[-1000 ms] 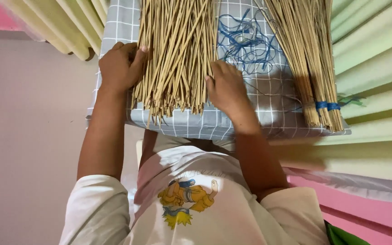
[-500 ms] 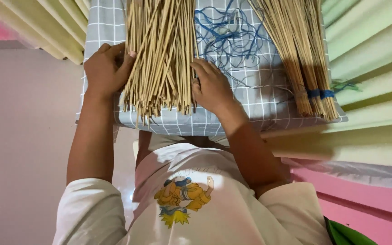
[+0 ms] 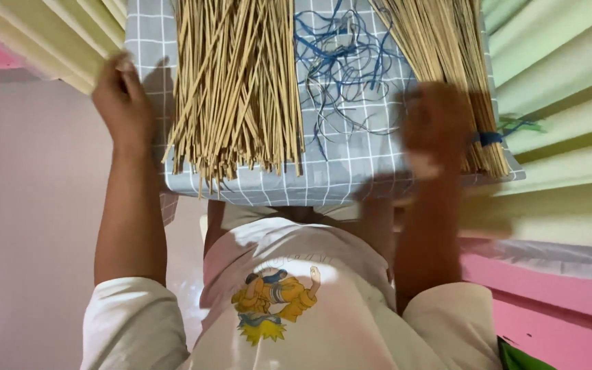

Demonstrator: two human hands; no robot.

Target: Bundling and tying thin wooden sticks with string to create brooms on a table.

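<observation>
Reaching the blurred right hand (image 3: 438, 130) toward the tied bundle (image 3: 460, 75), grip unclear; resting the released left hand (image 3: 123, 103) beside the loose sticks (image 3: 238, 82); best keeping ends even.

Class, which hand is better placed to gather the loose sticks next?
Probably the left: the left hand sits right beside the loose sticks, while the right hand, motion-blurred, is over the tied bundle beyond the blue threads.

A home craft corner: loose thin sticks (image 3: 238, 89), a tied stick bundle (image 3: 447, 75) and blue threads (image 3: 340, 62) lie on a grey checked cushion (image 3: 351, 171) between pink walls (image 3: 556, 308) and pale pleated curtains (image 3: 563, 89).
</observation>
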